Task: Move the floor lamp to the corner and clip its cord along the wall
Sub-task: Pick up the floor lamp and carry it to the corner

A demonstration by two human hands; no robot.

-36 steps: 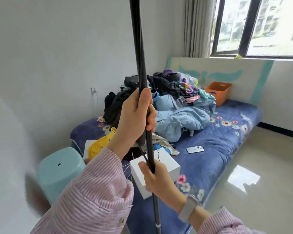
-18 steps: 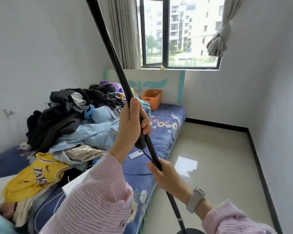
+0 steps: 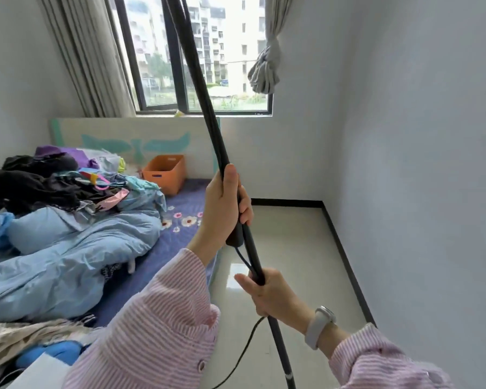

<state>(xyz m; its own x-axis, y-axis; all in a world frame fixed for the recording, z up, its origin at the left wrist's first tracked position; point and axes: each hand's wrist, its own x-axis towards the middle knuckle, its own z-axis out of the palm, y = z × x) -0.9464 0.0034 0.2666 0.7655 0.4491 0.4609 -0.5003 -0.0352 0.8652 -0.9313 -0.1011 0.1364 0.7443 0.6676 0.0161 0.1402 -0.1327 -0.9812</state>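
Observation:
The floor lamp's thin black pole (image 3: 199, 88) runs tilted from the top middle down to the bottom right of centre, its head and base out of frame. My left hand (image 3: 225, 203) grips the pole higher up, over an inline black switch. My right hand (image 3: 270, 293) grips it lower down, a white watch on the wrist. The lamp's black cord (image 3: 244, 349) hangs loose from below my right hand toward the floor. The room corner (image 3: 324, 202) lies ahead on the right, where the window wall meets the right wall.
A mattress (image 3: 185, 197) with a blue flowered sheet, piled clothes (image 3: 54, 192) and an orange bin (image 3: 164, 172) fills the left. Glossy pale floor (image 3: 292, 248) with black skirting runs to the corner. A window with a knotted grey curtain (image 3: 265, 66) is behind.
My view has swung right, from the clothes pile and stool toward the window and right wall. The pole now leans more, and both hands keep their grip on it.

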